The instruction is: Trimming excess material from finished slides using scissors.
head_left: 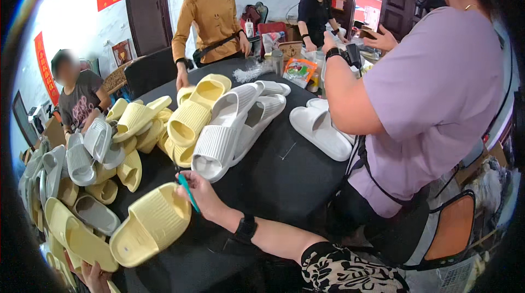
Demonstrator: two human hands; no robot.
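Observation:
My right hand point(203, 197) is closed around a slim teal-handled tool point(188, 193) with a dark tip; its blade, if any, is too small to make out. The fingers of that hand meet the upper edge of a yellow ribbed slipper point(150, 224), which tilts over the table's near side. At the lower left, my left hand point(95, 276) has its fingers bent against another yellow slipper point(79, 235); most of this hand is hidden. A heap of grey and yellow slippers lies beside it, among them a grey slipper point(95, 214).
The black table point(262, 183) carries stacked white slippers point(219, 148), yellow slippers point(188, 123) and a white pair point(320, 132) at the right. A person in lilac point(426, 85) stands close on the right. Several co-workers stand around the far side. An orange-backed chair point(451, 230) is at lower right.

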